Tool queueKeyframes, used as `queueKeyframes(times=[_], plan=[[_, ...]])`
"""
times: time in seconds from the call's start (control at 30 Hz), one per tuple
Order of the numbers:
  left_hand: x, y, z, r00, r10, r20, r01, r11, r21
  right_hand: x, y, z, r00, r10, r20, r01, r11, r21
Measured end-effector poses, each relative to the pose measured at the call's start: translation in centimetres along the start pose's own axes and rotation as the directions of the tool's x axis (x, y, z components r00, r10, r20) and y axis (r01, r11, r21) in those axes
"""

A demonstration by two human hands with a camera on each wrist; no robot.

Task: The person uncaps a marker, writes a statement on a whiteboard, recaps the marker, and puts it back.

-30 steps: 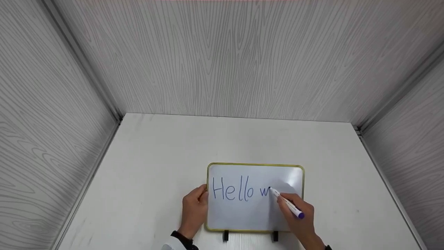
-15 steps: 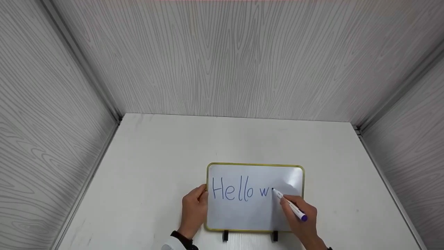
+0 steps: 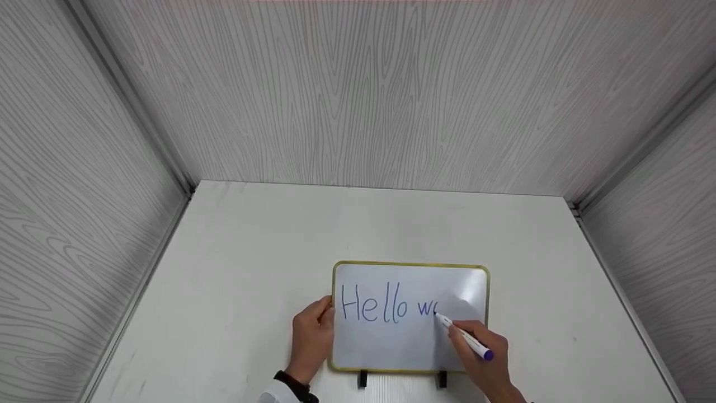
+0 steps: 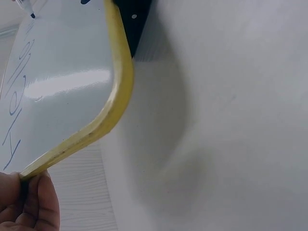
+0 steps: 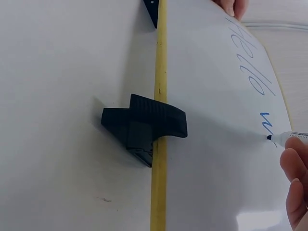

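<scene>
A small whiteboard [image 3: 386,347] with a yellow frame stands propped on two black feet. Blue handwriting [image 3: 373,303] on it reads "Hello w" followed by a partly drawn curved letter. My left hand [image 3: 312,334] pinches the board's left edge between thumb and fingers, as the left wrist view also shows at the frame [image 4: 122,82]. In my right hand [image 3: 485,354] is a white marker [image 3: 472,342] with a purple-blue end. Its dark tip touches the board at the curved letter, just right of the "w". The right wrist view shows the marker tip [image 5: 270,138] on the surface.
The black feet [image 3: 363,379] clip over the board's lower edge, and one foot [image 5: 144,126] appears large in the right wrist view. A white tabletop [image 3: 251,240] surrounds the board. Grey wood-grain panels [image 3: 358,95] wall it in at the back and both sides.
The marker finished the "w", shifted slightly right, then curved down and left, leaving the start of a rounded letter. My left hand keeps its hold on the board's edge.
</scene>
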State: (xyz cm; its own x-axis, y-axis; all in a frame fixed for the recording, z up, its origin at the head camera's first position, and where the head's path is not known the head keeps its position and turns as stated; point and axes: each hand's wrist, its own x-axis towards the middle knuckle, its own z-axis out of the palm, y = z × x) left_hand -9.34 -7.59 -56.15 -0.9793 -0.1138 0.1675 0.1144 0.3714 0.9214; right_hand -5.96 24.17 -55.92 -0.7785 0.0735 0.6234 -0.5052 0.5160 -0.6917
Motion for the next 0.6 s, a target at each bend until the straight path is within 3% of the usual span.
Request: queueKeyframes(times=[0.27, 0.6], plan=[[0.1, 0.1, -0.1, 0.999, -0.028, 0.019, 0.029, 0.999, -0.031, 0.4, 0.0, -0.9, 1.0, 0.009, -0.016, -0.01, 0.999, -0.053], [-0.1, -0.2, -0.1, 0.999, 0.045, -0.018, -0.046, 0.999, -0.019, 1.3, 0.2, -1.0, 0.999, -0.043, -0.016, 0.043, 0.999, -0.012]])
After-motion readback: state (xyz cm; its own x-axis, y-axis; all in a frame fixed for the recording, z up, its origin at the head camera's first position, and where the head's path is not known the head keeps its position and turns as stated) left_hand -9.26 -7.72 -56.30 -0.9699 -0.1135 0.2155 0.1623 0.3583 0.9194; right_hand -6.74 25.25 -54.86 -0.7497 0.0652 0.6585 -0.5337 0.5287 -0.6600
